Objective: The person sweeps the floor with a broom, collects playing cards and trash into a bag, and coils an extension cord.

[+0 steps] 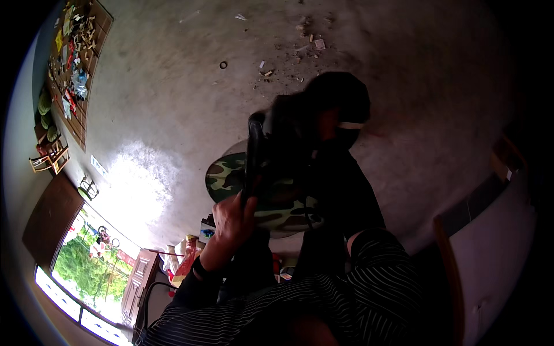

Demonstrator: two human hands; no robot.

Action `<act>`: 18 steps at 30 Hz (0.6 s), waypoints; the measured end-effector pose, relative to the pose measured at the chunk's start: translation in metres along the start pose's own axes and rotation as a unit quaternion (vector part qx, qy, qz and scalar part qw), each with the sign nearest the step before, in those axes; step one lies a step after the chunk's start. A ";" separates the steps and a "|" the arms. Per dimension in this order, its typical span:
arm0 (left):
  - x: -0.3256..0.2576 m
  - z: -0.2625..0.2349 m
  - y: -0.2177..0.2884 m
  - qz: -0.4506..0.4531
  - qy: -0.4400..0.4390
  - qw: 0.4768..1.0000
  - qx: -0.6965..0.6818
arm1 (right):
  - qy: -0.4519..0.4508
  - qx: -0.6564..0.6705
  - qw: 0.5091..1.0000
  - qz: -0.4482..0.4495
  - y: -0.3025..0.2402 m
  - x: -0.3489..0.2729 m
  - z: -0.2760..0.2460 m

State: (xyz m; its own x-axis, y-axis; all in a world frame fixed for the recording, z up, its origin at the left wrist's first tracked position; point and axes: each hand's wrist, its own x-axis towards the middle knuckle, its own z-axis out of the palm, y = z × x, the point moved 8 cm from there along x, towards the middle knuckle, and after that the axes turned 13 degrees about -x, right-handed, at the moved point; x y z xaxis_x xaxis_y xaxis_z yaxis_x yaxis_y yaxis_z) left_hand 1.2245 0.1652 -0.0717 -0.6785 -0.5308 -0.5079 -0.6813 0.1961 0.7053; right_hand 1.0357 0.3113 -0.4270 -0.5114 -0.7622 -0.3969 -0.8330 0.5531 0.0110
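Littered grey floor (167, 98), camouflage surface (224, 177), bright doorway (92, 254)

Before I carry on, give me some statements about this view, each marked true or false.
1. The left hand grips a dark bar. True.
2. The camouflage-patterned surface shows square corners. False: the surface's visible edge is rounded.
3. A small ring lies on the floor. True.
4. The bright opening is to the person's right. False: the opening is to the left.
5. A dark band circles the left wrist. True.
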 end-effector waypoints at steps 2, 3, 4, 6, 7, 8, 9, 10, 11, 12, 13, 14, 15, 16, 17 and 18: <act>-0.005 -0.003 0.007 -0.046 -0.004 0.999 -0.028 | -0.208 0.106 0.972 -0.034 -0.016 0.004 0.019; -0.009 -0.006 0.012 -0.043 -0.001 0.999 -0.009 | -0.116 -0.061 0.929 0.346 0.001 0.012 -0.025; -0.012 -0.004 0.015 -0.036 -0.002 0.999 0.002 | -0.116 -0.068 0.926 0.353 0.007 0.009 -0.025; -0.016 0.004 0.014 -0.004 -0.014 1.000 0.007 | -0.005 -0.114 0.828 0.548 0.043 -0.025 -0.043; -0.015 0.008 0.016 0.014 -0.018 1.000 0.012 | -0.012 0.010 0.915 0.404 0.050 -0.017 -0.020; -0.013 0.015 0.021 0.034 -0.025 0.999 0.012 | -0.019 0.127 0.961 0.245 0.055 -0.017 -0.005; -0.009 0.010 0.025 -0.015 -0.012 0.999 -0.033 | -0.020 0.248 0.966 0.065 0.032 -0.013 -0.011; -0.006 0.012 0.021 -0.017 -0.008 0.999 -0.030 | -0.019 0.252 0.966 0.061 0.029 -0.009 -0.024; -0.005 0.014 0.005 -0.043 0.010 0.998 -0.034 | -0.106 0.233 0.966 0.034 0.013 -0.003 -0.037; -0.005 0.017 -0.012 -0.070 0.028 0.996 -0.038 | -0.192 0.211 0.958 0.007 -0.001 -0.002 -0.052; -0.004 0.024 -0.027 -0.076 -0.012 0.996 0.040 | -0.126 0.392 0.910 0.048 -0.002 -0.006 -0.081; 0.001 0.028 -0.030 -0.078 -0.011 0.996 0.041 | -0.128 0.393 0.909 0.046 -0.002 -0.010 -0.081; 0.005 0.030 -0.040 -0.137 -0.010 0.989 0.051 | -0.061 0.430 0.894 0.107 0.013 -0.012 -0.087; 0.004 0.031 -0.052 -0.197 -0.008 0.979 0.061 | 0.005 0.464 0.870 0.167 0.029 -0.017 -0.087; 0.004 0.035 -0.059 -0.226 -0.012 0.972 0.071 | 0.029 0.475 0.857 0.197 0.049 -0.020 -0.072; 0.007 0.039 -0.060 -0.223 -0.012 0.972 0.069 | 0.032 0.473 0.858 0.198 0.077 -0.024 -0.045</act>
State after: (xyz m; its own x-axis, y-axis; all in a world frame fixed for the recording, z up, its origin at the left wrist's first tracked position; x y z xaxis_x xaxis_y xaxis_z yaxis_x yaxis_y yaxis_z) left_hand 1.2500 0.1821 -0.1374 -0.3132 -0.5687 -0.7606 -0.9381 0.0607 0.3410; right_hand 0.9742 0.3577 -0.3756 -0.7505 -0.4518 -0.4823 -0.0633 0.7756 -0.6281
